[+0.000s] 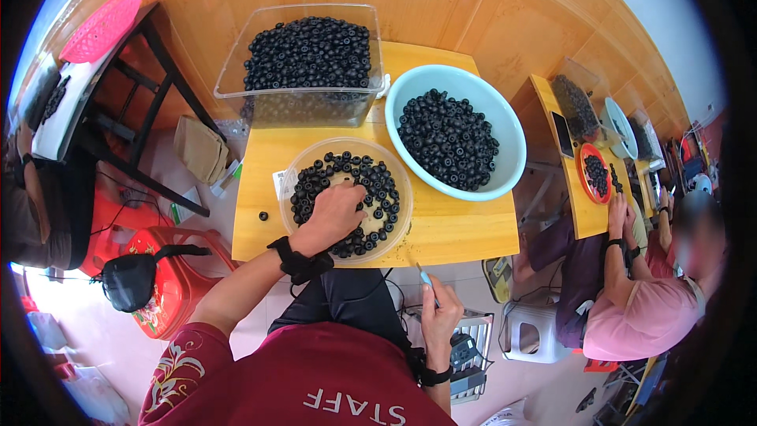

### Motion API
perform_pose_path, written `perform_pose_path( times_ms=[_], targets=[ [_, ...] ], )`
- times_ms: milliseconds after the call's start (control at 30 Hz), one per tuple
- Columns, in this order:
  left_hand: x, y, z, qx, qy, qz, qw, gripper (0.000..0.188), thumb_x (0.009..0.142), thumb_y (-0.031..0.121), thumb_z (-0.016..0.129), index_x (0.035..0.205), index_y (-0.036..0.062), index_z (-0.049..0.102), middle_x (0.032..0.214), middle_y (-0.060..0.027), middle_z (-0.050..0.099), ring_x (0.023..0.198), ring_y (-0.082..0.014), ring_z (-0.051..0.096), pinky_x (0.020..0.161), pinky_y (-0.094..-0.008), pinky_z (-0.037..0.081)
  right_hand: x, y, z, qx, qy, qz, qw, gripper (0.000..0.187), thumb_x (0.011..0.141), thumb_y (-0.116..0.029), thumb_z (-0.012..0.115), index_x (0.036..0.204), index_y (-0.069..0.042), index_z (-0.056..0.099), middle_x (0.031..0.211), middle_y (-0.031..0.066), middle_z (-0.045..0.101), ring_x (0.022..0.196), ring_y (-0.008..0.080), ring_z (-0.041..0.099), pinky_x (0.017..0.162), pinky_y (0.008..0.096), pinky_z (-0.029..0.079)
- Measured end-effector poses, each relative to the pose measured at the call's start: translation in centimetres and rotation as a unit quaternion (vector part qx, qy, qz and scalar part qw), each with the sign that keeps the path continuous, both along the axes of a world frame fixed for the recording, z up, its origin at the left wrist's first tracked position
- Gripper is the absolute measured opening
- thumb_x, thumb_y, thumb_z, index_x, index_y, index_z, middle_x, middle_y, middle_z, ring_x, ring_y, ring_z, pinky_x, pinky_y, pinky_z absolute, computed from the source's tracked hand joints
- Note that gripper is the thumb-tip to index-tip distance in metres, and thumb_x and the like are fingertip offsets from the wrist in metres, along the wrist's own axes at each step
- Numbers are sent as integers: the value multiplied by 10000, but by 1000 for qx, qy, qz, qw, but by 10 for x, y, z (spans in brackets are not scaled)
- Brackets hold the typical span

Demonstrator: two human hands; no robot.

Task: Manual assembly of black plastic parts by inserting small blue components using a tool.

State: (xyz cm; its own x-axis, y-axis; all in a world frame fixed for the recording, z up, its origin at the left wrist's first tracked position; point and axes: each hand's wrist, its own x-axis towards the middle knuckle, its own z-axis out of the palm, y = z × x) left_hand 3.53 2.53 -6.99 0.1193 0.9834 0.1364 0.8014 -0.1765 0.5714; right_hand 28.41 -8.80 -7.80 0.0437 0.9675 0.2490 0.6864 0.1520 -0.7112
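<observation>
My left hand reaches into a shallow clear round tub, its fingers curled down among small black ring-shaped pieces. Whatever lies under the fingertips is hidden. Off the table's front edge, to the right of the tub, my right hand grips what looks like a small knife with a light-blue handle and a thin blade pointing up toward the table. Behind the tub stands a large clear bin heaped with the same black pieces. A pale blue basin at the right holds many more.
One loose black piece lies left of the tub on the yellow table. To the left are a red stool and a dark-framed stand. A person in pink works at another table on the right, with a red plate.
</observation>
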Motion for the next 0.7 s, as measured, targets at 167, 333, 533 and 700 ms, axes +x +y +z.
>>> perform_pose_path(
  times_ms=[167, 333, 533, 700],
  targets=[
    [5, 4, -14, 16, 44, -10, 999, 196, 700, 157, 666, 843, 47, 590, 846, -152, 593, 812, -374, 585, 702, -455, 464, -2, 0, 0, 3, 11, -1, 1000, 161, 854, -114, 633, 990, -47, 688, 621, 129, 524, 511, 260, 491, 490, 370, 383],
    [8, 6, -12, 26, 58, -24, 998, 153, 665, -38, 567, 815, -10, 567, 804, -190, 559, 785, -371, 591, 682, -465, 475, 0, -1, 4, -5, 9, -4, 1000, 166, 859, -107, 625, 997, -37, 685, 649, 136, 545, 542, 248, 511, 509, 356, 398],
    [6, 2, -5, 28, 34, -23, 999, 160, 692, -37, 565, 850, -13, 555, 821, -212, 556, 794, -395, 581, 685, -468, 470, -1, -3, 9, -21, 3, 2, 1000, 173, 866, -97, 620, 1007, -17, 679, 673, 137, 557, 561, 230, 518, 525, 338, 406],
    [-1, 1, 14, -122, -264, -23, 957, 143, 822, 50, 604, 961, 24, 583, 933, -128, 610, 856, -278, 643, 724, -350, 523, -1, -5, 9, -33, 9, -8, 999, 178, 869, -101, 622, 1012, -9, 676, 653, 126, 537, 544, 207, 498, 520, 329, 398]
  ],
)
